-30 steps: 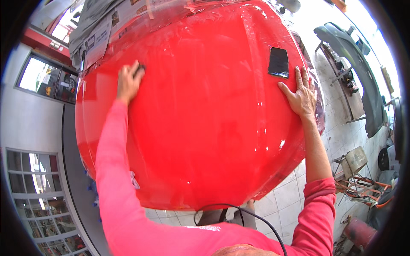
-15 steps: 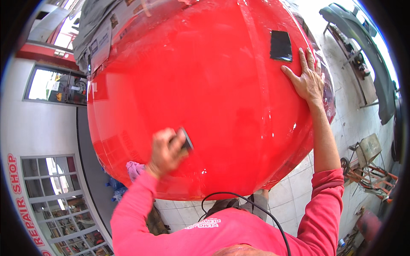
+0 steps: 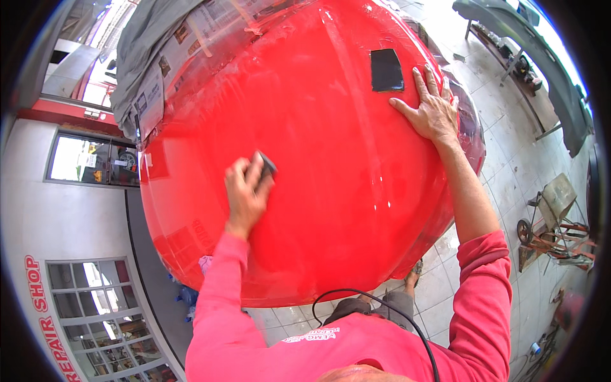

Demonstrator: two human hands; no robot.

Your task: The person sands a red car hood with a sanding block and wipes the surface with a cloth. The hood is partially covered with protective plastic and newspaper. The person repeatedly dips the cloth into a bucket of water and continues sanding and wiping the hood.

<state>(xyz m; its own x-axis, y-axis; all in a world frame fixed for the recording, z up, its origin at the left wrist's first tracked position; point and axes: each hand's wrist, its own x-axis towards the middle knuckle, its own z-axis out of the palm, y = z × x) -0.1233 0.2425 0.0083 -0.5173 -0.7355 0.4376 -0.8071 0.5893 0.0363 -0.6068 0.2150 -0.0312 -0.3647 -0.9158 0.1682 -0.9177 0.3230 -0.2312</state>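
Note:
A wet, glossy red car hood (image 3: 312, 210) fills the middle of the head view. My left hand (image 3: 245, 198) is closed around a small dark sanding block (image 3: 267, 167) and presses it on the left-centre of the hood. Fingers cover part of the block. On the right side, my right hand (image 3: 434, 113) lies flat with fingers spread, touching the hood and holding nothing. Just left of its fingertips, a black rectangular sheet (image 3: 387, 70), like sandpaper, lies flat on the paint.
Newspaper masking (image 3: 216, 28) and a grey cover (image 3: 143, 44) lie at the hood's far left. A pink cloth (image 3: 205, 263) sits at its near-left edge. A black cable (image 3: 407, 325) crosses my front. On the right stand a bumper on a rack (image 3: 541, 70) and a hand cart (image 3: 557, 223).
My left hand has slid the sanding block farther up the hood, away from me. The view has shifted a little; my right hand stays flat beside the black sheet.

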